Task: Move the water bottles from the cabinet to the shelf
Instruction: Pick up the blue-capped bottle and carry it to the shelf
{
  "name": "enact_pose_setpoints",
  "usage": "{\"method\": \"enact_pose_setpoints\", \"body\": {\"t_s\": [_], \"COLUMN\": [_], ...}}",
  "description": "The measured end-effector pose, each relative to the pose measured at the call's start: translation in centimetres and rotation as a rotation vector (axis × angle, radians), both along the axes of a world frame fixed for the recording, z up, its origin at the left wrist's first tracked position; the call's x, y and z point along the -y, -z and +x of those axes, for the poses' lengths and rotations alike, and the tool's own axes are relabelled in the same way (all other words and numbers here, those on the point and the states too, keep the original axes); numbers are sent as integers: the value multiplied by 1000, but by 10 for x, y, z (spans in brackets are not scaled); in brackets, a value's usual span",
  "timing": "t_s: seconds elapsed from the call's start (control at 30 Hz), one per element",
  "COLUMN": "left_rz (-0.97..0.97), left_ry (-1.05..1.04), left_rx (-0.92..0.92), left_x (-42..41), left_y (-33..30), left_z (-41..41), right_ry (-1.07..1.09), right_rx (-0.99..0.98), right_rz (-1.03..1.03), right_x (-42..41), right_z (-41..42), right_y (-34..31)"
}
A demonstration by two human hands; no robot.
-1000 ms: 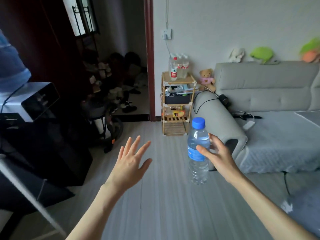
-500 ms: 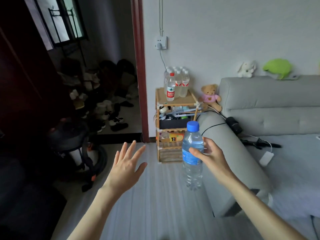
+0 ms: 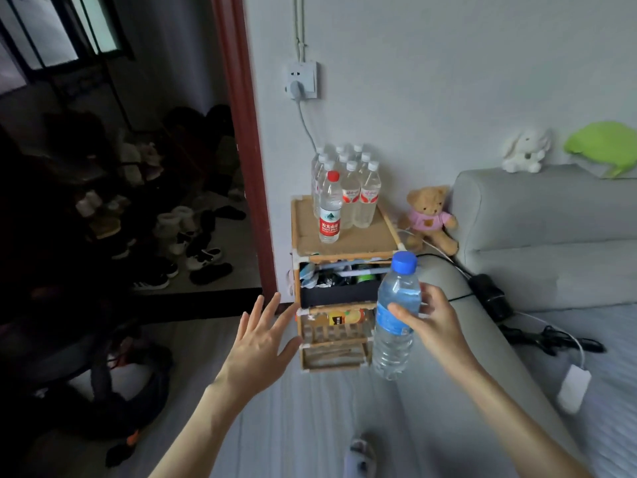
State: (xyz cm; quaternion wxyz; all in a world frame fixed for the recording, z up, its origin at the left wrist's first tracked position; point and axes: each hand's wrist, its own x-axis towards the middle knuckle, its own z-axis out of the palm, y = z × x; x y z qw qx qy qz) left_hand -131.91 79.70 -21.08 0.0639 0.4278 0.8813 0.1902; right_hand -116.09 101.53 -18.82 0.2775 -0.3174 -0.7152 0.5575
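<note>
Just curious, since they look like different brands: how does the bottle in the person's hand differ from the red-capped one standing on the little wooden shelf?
The held bottle has a blue cap and blue label; the shelf bottle has a red cap and red label. The held bottle is gripped in the right hand above the floor, leaning slightly; the shelf bottle stands upright on the shelf top, untouched. Both are clear plastic, capped, and seem to hold water.
</note>
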Motion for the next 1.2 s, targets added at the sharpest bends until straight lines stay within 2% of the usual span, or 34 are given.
{"method": "enact_pose_setpoints", "body": {"t_s": [0.27,0.5,0.7,0.97,1.1,1.2], "left_rz": [-177,-200,-277,-373,-375,-397], "left_ry": [-84,-108,-54,38,46,48], "left_rx": [62,146,200,188,169,81], "left_x": [-137,-216,-257,-277,-279,-275], "left_y": [30,60,104,137,146,149], "left_z": [-110,-182,-234,-261,-263,-258], "right_ry": [-34,-54,-1,119,91,21], "right_rx": [33,82,65,60,50,45], "right_rz": [-28,-33,-22,-10,-52,-39], "right_x": [-139,-210,-232,-227,-227,-230], "right_z": [-128,-225,-284,-312,-319,-317], "right_y": [8,11,35,58,63,64]}}
